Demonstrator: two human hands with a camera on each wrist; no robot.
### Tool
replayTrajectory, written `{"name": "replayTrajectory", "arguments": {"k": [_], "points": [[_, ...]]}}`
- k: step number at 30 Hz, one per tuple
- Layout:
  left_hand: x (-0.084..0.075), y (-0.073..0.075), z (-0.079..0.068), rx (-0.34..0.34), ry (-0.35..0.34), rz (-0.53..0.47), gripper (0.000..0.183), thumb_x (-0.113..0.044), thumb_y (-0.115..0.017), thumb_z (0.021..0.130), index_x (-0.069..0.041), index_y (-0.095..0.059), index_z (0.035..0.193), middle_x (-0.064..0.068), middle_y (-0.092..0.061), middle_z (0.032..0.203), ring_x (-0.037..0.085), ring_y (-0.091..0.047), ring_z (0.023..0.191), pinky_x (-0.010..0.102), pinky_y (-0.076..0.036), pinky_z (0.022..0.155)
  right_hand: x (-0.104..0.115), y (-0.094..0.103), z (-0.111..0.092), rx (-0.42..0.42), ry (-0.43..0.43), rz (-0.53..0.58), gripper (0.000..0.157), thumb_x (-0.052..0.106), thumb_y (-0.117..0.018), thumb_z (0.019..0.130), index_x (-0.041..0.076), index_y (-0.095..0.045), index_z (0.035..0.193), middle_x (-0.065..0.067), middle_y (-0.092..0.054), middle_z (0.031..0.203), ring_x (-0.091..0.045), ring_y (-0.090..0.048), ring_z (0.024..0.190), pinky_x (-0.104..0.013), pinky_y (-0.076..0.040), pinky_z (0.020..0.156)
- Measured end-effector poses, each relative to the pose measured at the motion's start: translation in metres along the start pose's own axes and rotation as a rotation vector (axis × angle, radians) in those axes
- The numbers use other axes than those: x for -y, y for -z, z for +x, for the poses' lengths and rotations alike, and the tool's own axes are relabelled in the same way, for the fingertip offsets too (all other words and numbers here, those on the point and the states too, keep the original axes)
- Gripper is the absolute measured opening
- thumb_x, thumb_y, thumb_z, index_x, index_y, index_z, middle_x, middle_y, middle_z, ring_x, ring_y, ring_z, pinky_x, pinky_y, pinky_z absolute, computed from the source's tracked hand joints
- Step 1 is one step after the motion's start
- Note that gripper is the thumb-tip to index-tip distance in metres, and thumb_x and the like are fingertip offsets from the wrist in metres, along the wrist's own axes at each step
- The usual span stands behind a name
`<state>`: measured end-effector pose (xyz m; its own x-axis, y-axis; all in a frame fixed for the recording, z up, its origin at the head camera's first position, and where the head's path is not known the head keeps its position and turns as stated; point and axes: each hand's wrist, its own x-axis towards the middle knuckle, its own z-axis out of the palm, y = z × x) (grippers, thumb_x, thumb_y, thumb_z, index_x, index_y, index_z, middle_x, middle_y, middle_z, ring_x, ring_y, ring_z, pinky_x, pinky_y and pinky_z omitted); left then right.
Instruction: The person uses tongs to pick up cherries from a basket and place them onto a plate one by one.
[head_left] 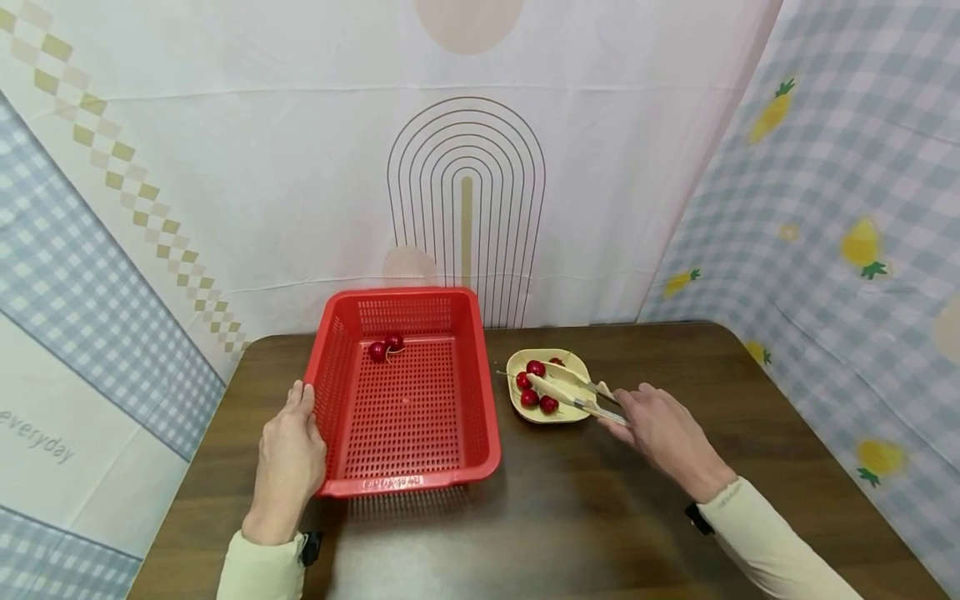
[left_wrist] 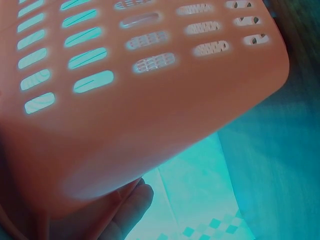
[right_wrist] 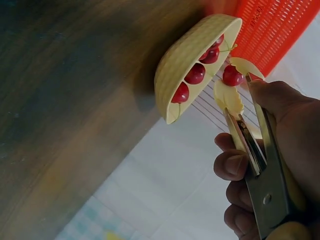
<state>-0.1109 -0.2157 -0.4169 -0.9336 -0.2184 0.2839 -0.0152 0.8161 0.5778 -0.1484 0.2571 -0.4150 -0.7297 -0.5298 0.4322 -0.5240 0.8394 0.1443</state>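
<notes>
My left hand [head_left: 288, 454] grips the left rim of a red perforated plastic basket [head_left: 405, 483]. In the left wrist view, fingertips [left_wrist: 135, 205] show at the rim below the basket wall. Two cherries [head_left: 377, 352] lie inside near its back left corner. My right hand [head_left: 671, 437] holds metal tongs [right_wrist: 270, 185] with cream tips, thumb on one arm and fingers round the other. The tips reach over a small cream bowl [head_left: 555, 419] holding several stemmed cherries [head_left: 529, 397]. In the right wrist view, one cherry [right_wrist: 232, 76] sits between the parted tips.
A dark wooden table [head_left: 600, 533] carries the basket and the bowl, with the bowl right of the basket. Patterned cloth [head_left: 322, 183] hangs right behind the table, and checked cloth [head_left: 847, 317] stands along its right side.
</notes>
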Motion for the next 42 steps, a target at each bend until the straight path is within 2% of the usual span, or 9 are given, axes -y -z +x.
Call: {"name": "replayTrajectory", "arguments": {"k": [6,22,26,33,42], "points": [[0.001,0.0,-0.001,0.0,0.005,0.004,0.046,0.003,-0.045,0.102,0.009,-0.046,0.148,0.026,-0.04,0.157,0.046,-0.043,0.143,0.062,-0.041,0.112,-0.001,-0.005,-0.004,0.029,-0.015,0.002,0.035,0.035,-0.08,0.087,0.003,-0.065,0.082,-0.002,-0.053,0.058,-0.018,-0.049,0.056,-0.029,-0.042,0.049],[0.001,0.002,0.002,0.005,-0.005,0.007,0.046,0.002,-0.045,0.102,0.009,-0.046,0.147,0.027,-0.04,0.157,0.046,-0.044,0.143,0.063,-0.041,0.112,-0.005,-0.001,0.004,-0.008,-0.035,0.006,0.037,0.034,-0.081,0.085,0.002,-0.063,0.081,0.0,-0.048,0.057,-0.018,-0.047,0.054,-0.03,-0.041,0.047],[-0.001,0.002,0.002,0.006,-0.001,0.006,0.046,0.002,-0.045,0.102,0.009,-0.046,0.148,0.026,-0.04,0.157,0.045,-0.043,0.143,0.062,-0.041,0.112,-0.005,0.001,0.01,-0.043,-0.01,-0.005,0.038,0.034,-0.082,0.083,0.003,-0.061,0.079,0.0,-0.046,0.056,-0.018,-0.046,0.053,-0.029,-0.039,0.046],[-0.001,0.001,0.002,0.006,0.007,0.007,0.046,0.002,-0.045,0.102,0.008,-0.046,0.148,0.026,-0.04,0.158,0.045,-0.043,0.144,0.062,-0.041,0.112,-0.003,0.005,0.025,-0.04,0.012,-0.017,0.039,0.036,-0.079,0.086,0.003,-0.058,0.078,0.0,-0.042,0.056,-0.018,-0.042,0.052,-0.028,-0.036,0.045],[-0.001,0.001,0.001,0.018,0.023,0.007,0.047,0.002,-0.046,0.102,0.007,-0.045,0.149,0.025,-0.039,0.158,0.045,-0.042,0.144,0.062,-0.041,0.112,0.002,0.015,0.044,-0.058,0.046,-0.052,0.042,0.037,-0.077,0.087,0.001,-0.059,0.079,-0.004,-0.047,0.056,-0.022,-0.047,0.053,-0.031,-0.04,0.047]]}}
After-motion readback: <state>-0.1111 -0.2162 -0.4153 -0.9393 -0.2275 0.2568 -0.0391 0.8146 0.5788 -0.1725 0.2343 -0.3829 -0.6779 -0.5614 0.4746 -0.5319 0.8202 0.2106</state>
